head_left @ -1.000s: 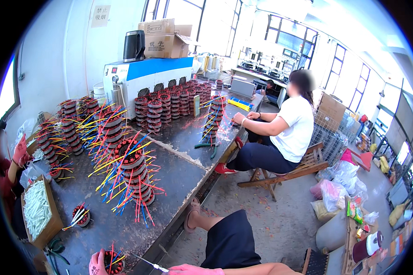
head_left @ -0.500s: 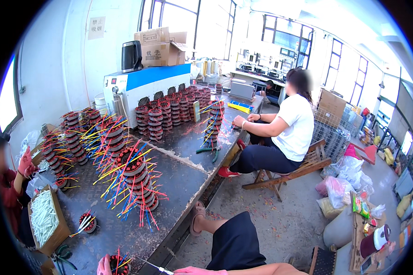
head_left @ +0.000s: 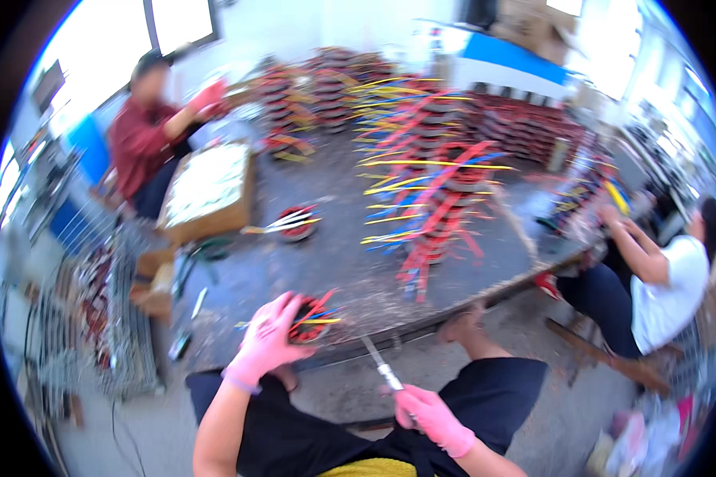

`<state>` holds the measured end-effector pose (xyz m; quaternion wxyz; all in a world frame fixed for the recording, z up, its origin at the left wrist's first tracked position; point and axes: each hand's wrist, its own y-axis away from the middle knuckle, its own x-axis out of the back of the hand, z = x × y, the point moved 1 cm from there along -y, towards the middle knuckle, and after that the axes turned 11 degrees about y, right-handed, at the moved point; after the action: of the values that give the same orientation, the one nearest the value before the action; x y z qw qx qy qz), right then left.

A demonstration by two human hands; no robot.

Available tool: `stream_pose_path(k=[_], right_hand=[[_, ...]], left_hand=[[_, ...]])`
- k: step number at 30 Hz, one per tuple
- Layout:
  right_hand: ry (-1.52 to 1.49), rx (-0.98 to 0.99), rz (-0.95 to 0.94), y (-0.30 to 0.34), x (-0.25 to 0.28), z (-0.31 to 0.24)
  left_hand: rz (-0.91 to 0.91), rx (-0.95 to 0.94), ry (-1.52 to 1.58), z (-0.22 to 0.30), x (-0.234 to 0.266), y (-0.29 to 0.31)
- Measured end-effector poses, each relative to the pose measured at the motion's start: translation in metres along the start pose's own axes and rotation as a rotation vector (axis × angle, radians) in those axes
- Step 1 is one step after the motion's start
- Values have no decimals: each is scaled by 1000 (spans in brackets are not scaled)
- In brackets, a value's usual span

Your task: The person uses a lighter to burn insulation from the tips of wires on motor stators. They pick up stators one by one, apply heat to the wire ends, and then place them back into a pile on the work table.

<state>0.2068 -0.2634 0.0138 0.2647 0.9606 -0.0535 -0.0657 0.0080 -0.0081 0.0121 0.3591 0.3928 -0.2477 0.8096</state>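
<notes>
My left hand [head_left: 269, 342], in a pink glove, grips the left side of a small wound motor stator [head_left: 304, 329] at the table's near edge. Red, yellow and blue wires stick out of this stator. In my right hand [head_left: 428, 415], also gloved in pink, is a slim tool [head_left: 385, 374] with a long thin metal shaft and a pale handle. Its tip points up and left, apart from the stator. Another stator [head_left: 297, 226] with white sleeves on its wires lies farther back. Motion smears the picture.
Stacks of wired stators [head_left: 433, 215] stand on the dark table [head_left: 350, 278]. At left are a carton of white sleeves [head_left: 207, 230], green-handled pliers [head_left: 184, 270] and a wire cage [head_left: 95, 318]. One co-worker [head_left: 139, 135] sits far left, another [head_left: 660, 278] at right.
The view has swung left and down, so my hands and lap now show fully. The left hand stays at the stator, and the right still holds the slim tool.
</notes>
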Motion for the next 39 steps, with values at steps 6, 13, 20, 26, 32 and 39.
stream_pose_path(k=[6,13,20,26,32,39], right_hand=[[-13,-26,-45,-15,-4,17],[11,-25,-11,-16,-3,19],[32,-73,-34,-17,-7,18],[24,-97,-42,-17,-8,12],[-7,-78,-59,-18,-8,16],[-13,-74,-69,-16,-10,14]], left_hand=[[0,-34,-30,-17,2,4],[-57,-104,32,-18,9,-5],[-36,-97,59,-18,7,-5],[-38,-120,69,-23,5,-6],[-57,-104,66,-21,7,-7],[-66,-112,66,-17,10,-6]])
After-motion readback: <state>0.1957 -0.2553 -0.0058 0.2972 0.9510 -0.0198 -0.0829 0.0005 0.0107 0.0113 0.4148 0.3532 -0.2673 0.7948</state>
